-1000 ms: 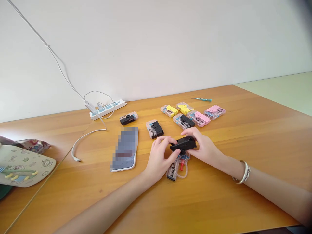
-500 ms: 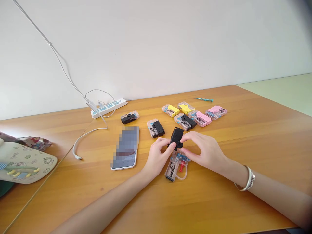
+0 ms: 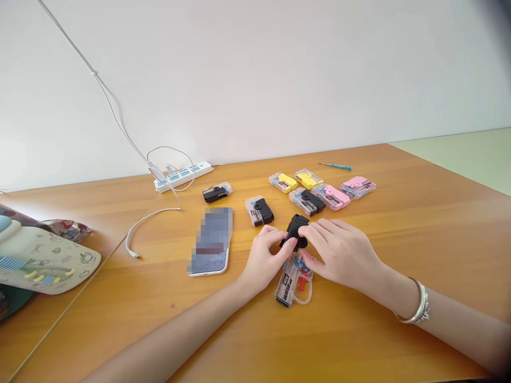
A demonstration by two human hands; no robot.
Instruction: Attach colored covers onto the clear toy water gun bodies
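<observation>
A black plastic piece [image 3: 294, 230] is pinched between the thumb and fingers of my left hand [image 3: 266, 259]. My right hand [image 3: 339, 249] holds the same piece from the other side, thumb low and fingertips on its right edge. Just below it, a clear toy water gun [image 3: 288, 281] with "MINI WATER" lettering, a red trigger and a clear loop lies on the wooden table [image 3: 255, 340]. My fingers partly cover its top end, so I cannot tell whether the black piece touches it.
Farther back lie a black-and-clear toy [image 3: 262, 211], another black one [image 3: 217, 192], a yellow one [image 3: 286, 182], a pink one [image 3: 358, 186] and several more. A phone [image 3: 211, 239], power strip [image 3: 184, 175], white cable [image 3: 154, 213], teal screwdriver [image 3: 336, 166] and patterned bag [image 3: 51, 255] surround them.
The whole view has shifted slightly. The black piece is tilted further to the right, and my right hand's fingers have closed in over its edge. The clear toy sits slightly lower in view.
</observation>
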